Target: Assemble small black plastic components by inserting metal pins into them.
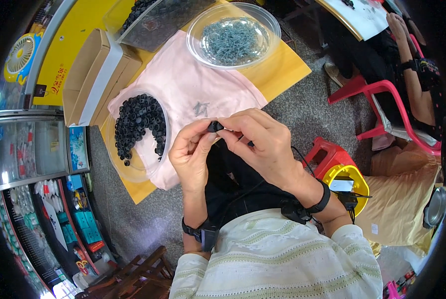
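Scene bright, even daylight, soft and diffuse; I see no hard shadows. Faint shade under my hands on pink cloth (183,84). Mild glare on rim of clear bowl (234,34) and on glass cabinet (28,144) at left, with blown-out white patch at bottom left edge. Centre sharp, colours saturated. Strong fisheye bending: yellow table (278,67) edges curve, corners fall into black vignette. Periphery softer, smeared, detail lost near rim.

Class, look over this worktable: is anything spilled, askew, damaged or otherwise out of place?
Nothing looks spilled or damaged. The small black plastic rings stay inside their clear plastic bowl, the grey metal pins inside theirs. Both hands, left and right, pinch one black ring. The pink cloth lies slightly rumpled.
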Available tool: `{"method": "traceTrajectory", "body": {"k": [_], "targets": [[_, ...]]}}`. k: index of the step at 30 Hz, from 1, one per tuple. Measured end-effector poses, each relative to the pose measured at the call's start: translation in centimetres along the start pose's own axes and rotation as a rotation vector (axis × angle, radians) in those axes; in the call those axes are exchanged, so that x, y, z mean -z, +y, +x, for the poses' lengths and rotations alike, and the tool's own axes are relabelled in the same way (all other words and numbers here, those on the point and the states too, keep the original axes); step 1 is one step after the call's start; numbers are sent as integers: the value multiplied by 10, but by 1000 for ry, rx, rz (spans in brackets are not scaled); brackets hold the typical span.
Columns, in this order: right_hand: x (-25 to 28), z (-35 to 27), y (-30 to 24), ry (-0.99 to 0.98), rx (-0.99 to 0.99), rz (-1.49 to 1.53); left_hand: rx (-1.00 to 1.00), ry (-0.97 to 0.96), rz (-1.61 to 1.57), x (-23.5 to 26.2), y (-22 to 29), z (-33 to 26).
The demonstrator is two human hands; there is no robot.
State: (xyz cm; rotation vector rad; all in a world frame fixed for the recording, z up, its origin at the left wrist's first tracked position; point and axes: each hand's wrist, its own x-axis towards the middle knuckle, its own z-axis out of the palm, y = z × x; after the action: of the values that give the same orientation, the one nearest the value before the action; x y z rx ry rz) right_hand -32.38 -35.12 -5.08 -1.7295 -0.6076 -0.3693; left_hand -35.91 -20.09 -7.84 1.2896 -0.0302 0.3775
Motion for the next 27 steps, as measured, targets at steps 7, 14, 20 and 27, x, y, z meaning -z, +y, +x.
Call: {"method": "traceTrajectory", "body": {"k": [7, 14, 20, 27], "targets": [[1, -1, 5, -14, 19, -35, -43, -39, 40, -3, 1, 2], [1, -1, 5, -19, -10, 21, -72, -58, 98, 0, 1, 4], [-1, -2, 8, -45, -289, 296, -29, -58, 75, 2, 2, 5], [-2, -2, 9, -24, -353, 439, -3, -61, 83, 1, 7, 6]]}}
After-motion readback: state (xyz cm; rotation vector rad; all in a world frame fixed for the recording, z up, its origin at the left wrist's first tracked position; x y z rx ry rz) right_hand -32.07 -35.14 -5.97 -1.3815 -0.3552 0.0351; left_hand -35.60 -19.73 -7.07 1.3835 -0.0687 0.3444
